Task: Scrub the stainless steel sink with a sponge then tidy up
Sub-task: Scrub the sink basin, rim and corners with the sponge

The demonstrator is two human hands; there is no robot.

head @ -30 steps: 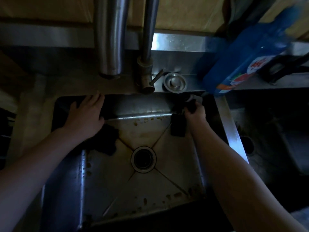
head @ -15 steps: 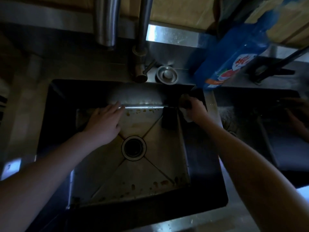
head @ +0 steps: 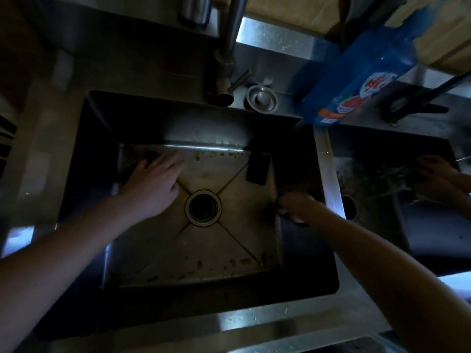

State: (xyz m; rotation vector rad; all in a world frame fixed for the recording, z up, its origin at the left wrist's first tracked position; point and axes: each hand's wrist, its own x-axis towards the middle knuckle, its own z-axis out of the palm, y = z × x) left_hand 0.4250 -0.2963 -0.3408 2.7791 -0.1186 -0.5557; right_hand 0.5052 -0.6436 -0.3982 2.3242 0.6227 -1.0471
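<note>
Rectangular stainless steel sink [head: 178, 250], centre frame, brown stains on its floor. Left hand [head: 153, 184]: fingers straight, flat on the floor, upper left of basin. Right hand [head: 298, 207]: curled at the right wall, apparently gripping a pale sponge [head: 297, 220].

Blue bottle [head: 356, 72] label, red characters too blurred to read

- Blue detergent bottle [head: 356, 72] on the back ledge, at the sink [head: 229, 324]'s back right corner.
- Round metal strainer plug [head: 261, 98] on the same ledge, just right of the tap [head: 225, 72].
- Second basin [head: 377, 225] to the right, another person's hands [head: 438, 174] inside.
</note>
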